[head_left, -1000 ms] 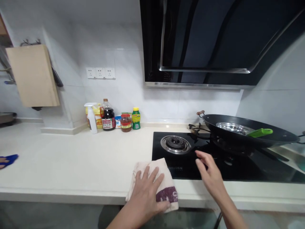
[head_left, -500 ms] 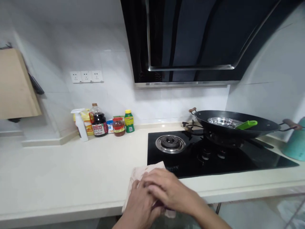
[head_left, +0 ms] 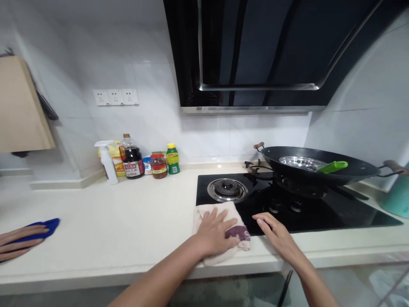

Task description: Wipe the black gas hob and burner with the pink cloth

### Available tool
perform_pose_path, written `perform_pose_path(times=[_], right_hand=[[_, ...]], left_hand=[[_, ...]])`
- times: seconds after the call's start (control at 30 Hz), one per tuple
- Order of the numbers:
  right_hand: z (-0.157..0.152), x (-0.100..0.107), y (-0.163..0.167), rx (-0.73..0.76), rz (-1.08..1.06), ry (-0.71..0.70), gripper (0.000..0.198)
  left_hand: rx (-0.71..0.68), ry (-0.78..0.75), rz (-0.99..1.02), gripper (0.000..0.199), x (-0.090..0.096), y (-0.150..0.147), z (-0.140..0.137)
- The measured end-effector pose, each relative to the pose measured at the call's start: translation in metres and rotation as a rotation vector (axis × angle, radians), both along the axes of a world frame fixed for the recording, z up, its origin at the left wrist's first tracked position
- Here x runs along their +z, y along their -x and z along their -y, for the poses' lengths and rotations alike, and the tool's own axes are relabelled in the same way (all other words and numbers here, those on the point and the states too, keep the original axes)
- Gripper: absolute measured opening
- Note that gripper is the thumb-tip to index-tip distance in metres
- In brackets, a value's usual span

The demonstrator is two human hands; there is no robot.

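Note:
A folded pale pink towel [head_left: 209,213] with a purple patterned band lies across the front left edge of the cooktop [head_left: 313,219] and the counter beside it. Flat on this towel rests my left hand [head_left: 217,232], its fingers spread. My right hand [head_left: 276,232] is over the cooktop's front edge, to the right of the towel and apart from it. Its fingers are loosely bent, with the thumb showing and nothing in them. Just beyond the towel sits the bare left burner [head_left: 228,189].
At the left edge, another person's hand [head_left: 19,242] presses a blue cloth [head_left: 53,226] on the counter [head_left: 121,230]. A spray bottle [head_left: 108,164], soy sauce bottle [head_left: 132,164] and jar [head_left: 159,166] stand by the wall. A wok [head_left: 354,172] holding a green-handled utensil [head_left: 334,166] covers the right burner.
My hands were together over the towel and have parted; the right one moved right. The towel has shifted right and lies flatter. Another person's hand with a blue cloth has appeared at left.

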State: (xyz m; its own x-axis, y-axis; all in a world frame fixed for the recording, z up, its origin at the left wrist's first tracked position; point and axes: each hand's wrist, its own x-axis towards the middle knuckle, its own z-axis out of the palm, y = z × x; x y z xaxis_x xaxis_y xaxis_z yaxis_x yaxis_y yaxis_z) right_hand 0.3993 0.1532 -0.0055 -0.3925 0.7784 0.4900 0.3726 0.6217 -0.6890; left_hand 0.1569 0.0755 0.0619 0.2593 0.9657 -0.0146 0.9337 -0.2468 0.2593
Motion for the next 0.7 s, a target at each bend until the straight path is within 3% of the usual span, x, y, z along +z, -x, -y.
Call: perform_pose_path(times=[0.13, 0.3, 0.4, 0.57, 0.7], right_hand=[[0.0, -0.005, 0.003, -0.066, -0.019, -0.039, 0.039], [-0.002, -0.01, 0.002, -0.096, 0.034, -0.056, 0.04], [0.0, -0.012, 0.001, -0.101, 0.074, -0.048, 0.043], [0.009, -0.017, -0.001, -0.095, 0.184, 0.009, 0.045], [0.01, -0.024, -0.004, -0.102, 0.292, -0.07, 0.043]], left_hand=[[-0.095, 0.067, -0.002, 0.097, 0.002, -0.036, -0.046], [-0.106, 0.057, 0.016, 0.093, 0.003, -0.048, -0.066], [-0.084, 0.072, 0.02, 0.094, 0.001, -0.027, -0.049], [0.053, 0.084, -0.011, 0.099, 0.001, 0.036, -0.008], [0.178, 0.12, -0.017, 0.096, 0.003, 0.081, 0.002]])
